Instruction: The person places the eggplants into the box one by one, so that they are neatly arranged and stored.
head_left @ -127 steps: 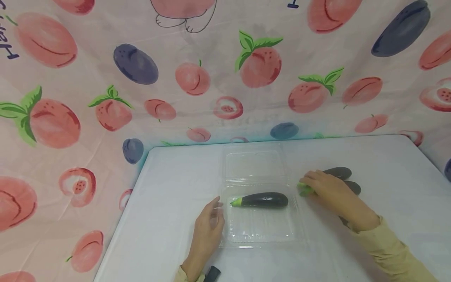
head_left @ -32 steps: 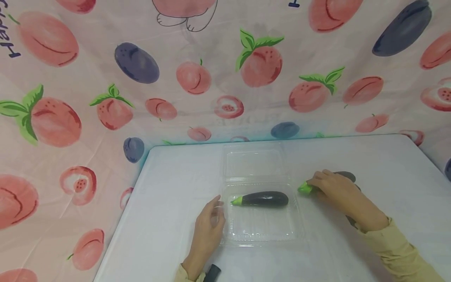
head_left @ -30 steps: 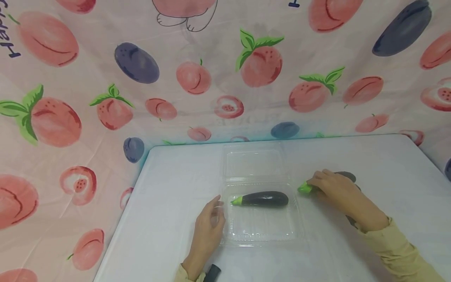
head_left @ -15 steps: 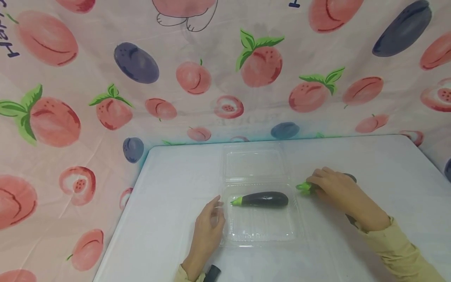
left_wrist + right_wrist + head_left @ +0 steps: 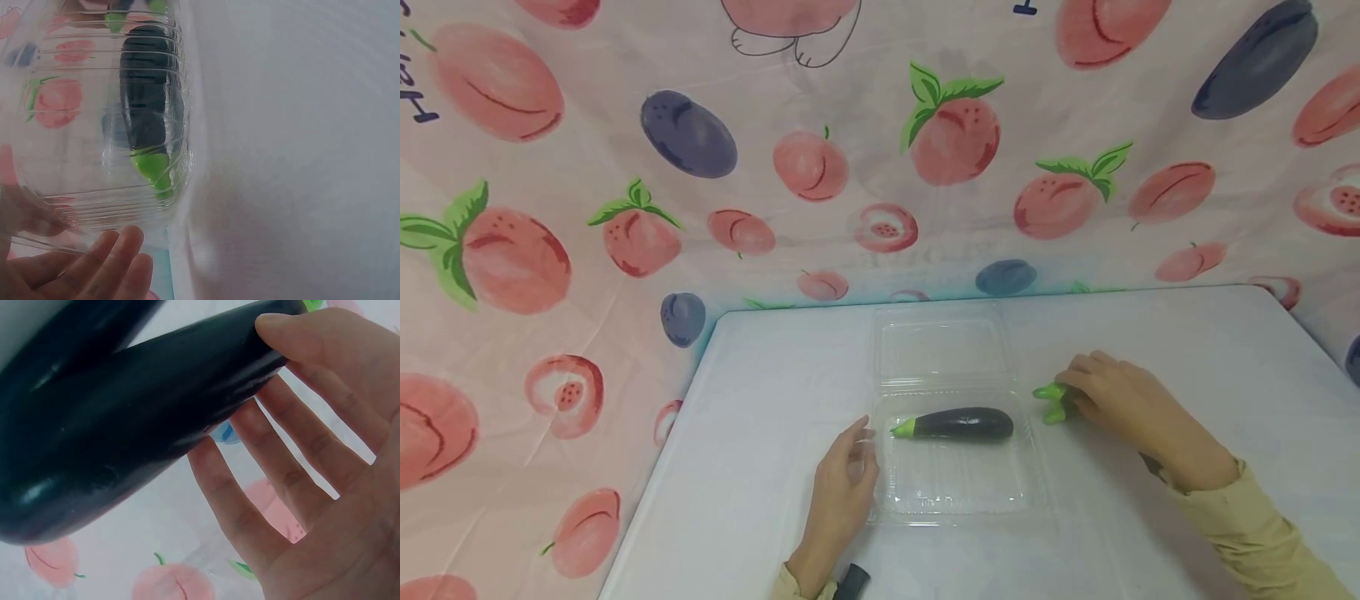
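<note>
A dark purple eggplant with a green stem end lies in the base of an open clear plastic clamshell box. At the box's left edge rests my left hand, fingers loosely extended along the side wall; in the left wrist view the fingertips are right at the clear wall. To the right of the box, my right hand pinches another eggplant near its stem, thumb on one side and fingers on the other. A further eggplant lies against it. Two green stem ends poke out left of the right hand, which hides their bodies in the head view.
The box's lid lies folded back toward the far edge of the white table. A fruit-printed cloth hangs behind and to the left of the table. Black wrist-worn pieces show at the sleeves.
My right hand has shifted slightly right, its fingers settling around an eggplant's upper part. The two stems have spread apart, and the dark far ends have disappeared behind the hand. The left hand stays put.
</note>
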The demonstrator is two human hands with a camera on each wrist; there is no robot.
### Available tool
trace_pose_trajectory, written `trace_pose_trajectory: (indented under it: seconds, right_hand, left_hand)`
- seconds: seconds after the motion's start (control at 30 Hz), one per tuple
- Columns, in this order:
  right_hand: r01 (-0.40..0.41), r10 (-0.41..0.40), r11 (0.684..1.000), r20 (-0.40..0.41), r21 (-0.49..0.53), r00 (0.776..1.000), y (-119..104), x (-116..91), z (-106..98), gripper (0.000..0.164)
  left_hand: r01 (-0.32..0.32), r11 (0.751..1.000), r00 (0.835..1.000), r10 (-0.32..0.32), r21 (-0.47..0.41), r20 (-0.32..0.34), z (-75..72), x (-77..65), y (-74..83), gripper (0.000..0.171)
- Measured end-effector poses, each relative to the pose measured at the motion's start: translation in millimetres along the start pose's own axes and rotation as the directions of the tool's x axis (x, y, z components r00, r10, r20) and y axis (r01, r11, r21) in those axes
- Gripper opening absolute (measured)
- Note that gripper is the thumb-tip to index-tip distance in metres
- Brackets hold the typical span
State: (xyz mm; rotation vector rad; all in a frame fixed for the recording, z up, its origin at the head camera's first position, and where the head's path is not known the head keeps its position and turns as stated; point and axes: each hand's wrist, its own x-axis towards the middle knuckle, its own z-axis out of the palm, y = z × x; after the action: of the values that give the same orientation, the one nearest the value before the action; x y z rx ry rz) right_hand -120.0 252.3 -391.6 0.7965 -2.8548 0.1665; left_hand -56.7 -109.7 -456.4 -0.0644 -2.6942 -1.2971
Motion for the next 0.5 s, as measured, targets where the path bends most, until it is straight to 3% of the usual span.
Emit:
trace_pose_trajectory:
  seconds: [0.5]
  right_hand:
    - [0.031, -0.031, 0.999, -0.013, 0.004, 0.999, -15, 8, -14, 0.030]
  left_hand:
    - [-0.016, 1.000, 1.000, 0.016, -0.004, -0.010, 0.8, -0.4, -2.7, 0.039]
